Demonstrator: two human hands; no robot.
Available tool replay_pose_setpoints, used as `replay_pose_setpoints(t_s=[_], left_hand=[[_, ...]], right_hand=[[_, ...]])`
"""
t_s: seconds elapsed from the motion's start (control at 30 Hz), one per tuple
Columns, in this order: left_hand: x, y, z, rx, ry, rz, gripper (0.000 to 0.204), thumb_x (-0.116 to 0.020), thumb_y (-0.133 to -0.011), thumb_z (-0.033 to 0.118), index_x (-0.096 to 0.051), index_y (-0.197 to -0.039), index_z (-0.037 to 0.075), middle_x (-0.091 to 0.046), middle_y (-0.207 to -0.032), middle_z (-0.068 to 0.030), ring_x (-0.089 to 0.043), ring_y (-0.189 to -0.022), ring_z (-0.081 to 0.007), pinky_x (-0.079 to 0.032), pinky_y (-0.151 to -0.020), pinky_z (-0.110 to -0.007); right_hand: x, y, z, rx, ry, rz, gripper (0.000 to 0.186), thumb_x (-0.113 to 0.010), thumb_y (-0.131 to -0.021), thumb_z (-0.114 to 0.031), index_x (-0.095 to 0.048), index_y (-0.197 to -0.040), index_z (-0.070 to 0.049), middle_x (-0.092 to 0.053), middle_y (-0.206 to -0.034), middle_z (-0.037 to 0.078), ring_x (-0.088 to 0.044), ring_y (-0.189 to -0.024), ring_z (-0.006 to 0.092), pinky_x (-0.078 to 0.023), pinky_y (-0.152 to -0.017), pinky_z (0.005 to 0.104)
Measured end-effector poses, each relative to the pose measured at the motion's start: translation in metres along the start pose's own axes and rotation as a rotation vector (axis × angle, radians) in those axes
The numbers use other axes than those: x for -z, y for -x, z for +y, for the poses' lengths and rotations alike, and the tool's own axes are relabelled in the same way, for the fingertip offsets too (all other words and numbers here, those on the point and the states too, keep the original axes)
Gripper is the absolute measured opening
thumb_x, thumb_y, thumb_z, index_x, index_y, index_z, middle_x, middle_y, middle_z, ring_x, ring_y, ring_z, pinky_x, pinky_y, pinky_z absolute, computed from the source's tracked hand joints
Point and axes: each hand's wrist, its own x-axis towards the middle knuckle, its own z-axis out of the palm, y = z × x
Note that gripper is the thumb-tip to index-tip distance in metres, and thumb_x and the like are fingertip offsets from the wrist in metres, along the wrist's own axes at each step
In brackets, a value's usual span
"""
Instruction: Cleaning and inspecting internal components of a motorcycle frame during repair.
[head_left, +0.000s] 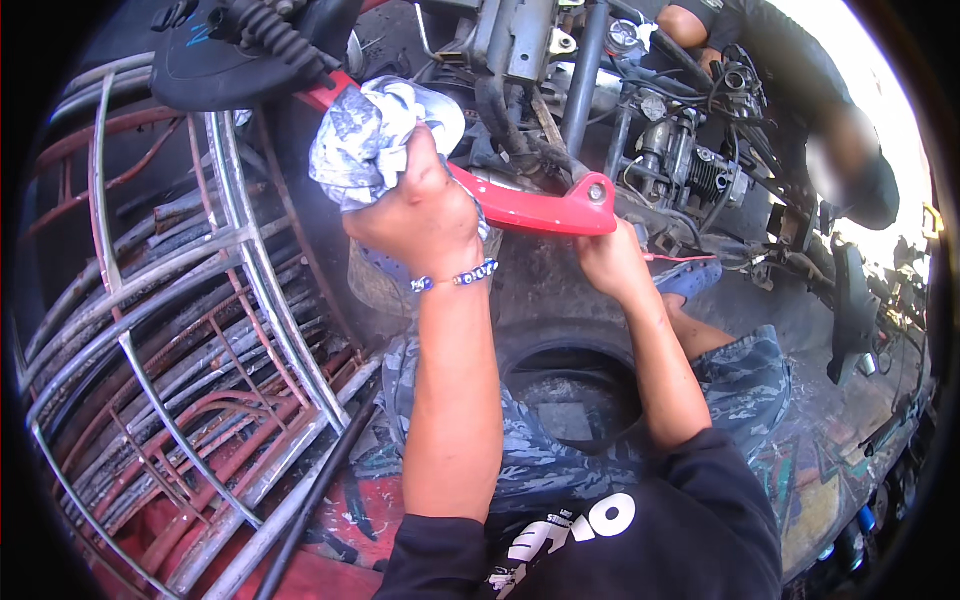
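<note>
A red curved metal arm (530,207) with a bolt hole at its right end lies across in front of me at the top middle. My left hand (425,215), wearing a blue-and-white bead bracelet, is closed on a crumpled white and grey rag (362,145) pressed against the arm's left part. Below the arm's right end, my right hand (612,262) grips it from underneath; its fingertips are hidden behind the red metal. More of the red arm shows beyond the rag at the upper left, near a black ribbed rubber boot (268,35).
A metal-bar rack (235,240) full of rods fills the left. A black tire (510,345) lies by my legs. Motorcycle frame tubes (587,80) and an engine (705,175) stand beyond the arm. Another person (800,70) is at the upper right. A black plastic panel (215,65) sits upper left.
</note>
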Motion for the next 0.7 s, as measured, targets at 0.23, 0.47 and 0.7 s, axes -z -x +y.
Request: replay_pose_setpoints(t_s=[0.23,0.47,0.7], left_hand=[[-0.005,0.004,0.000,0.044,0.019,-0.006,0.015,-0.061,-0.074,-0.001,-0.066,-0.088,-0.004,-0.069,-0.085,-0.0059,-0.064,-0.075,-0.0156,-0.049,-0.070,-0.030],[-0.003,0.001,0.002,0.026,-0.004,0.005,0.016,-0.061,-0.074,-0.001,-0.065,-0.089,-0.004,-0.069,-0.084,-0.0079,-0.064,-0.073,-0.0164,-0.050,-0.068,-0.030],[-0.003,0.005,0.002,-0.005,-0.021,0.005,0.016,-0.060,-0.074,-0.001,-0.065,-0.088,-0.006,-0.068,-0.084,-0.0077,-0.064,-0.073,-0.0169,-0.050,-0.070,-0.031]], right_hand=[[-0.020,-0.019,0.018,0.165,0.130,0.119,0.012,-0.058,-0.074,0.000,-0.060,-0.086,0.000,-0.061,-0.075,0.018,-0.062,-0.074,0.0359,-0.049,-0.064,0.0418],[-0.013,-0.031,0.001,-0.098,0.098,-0.061,0.029,-0.058,-0.080,-0.018,-0.054,-0.106,-0.005,-0.063,-0.090,0.024,-0.059,-0.092,0.0434,-0.050,-0.075,0.0458],[-0.009,-0.029,0.002,-0.150,0.062,-0.029,0.028,-0.060,-0.080,-0.021,-0.057,-0.102,-0.005,-0.062,-0.096,0.025,-0.057,-0.097,0.0425,-0.049,-0.077,0.0450]])
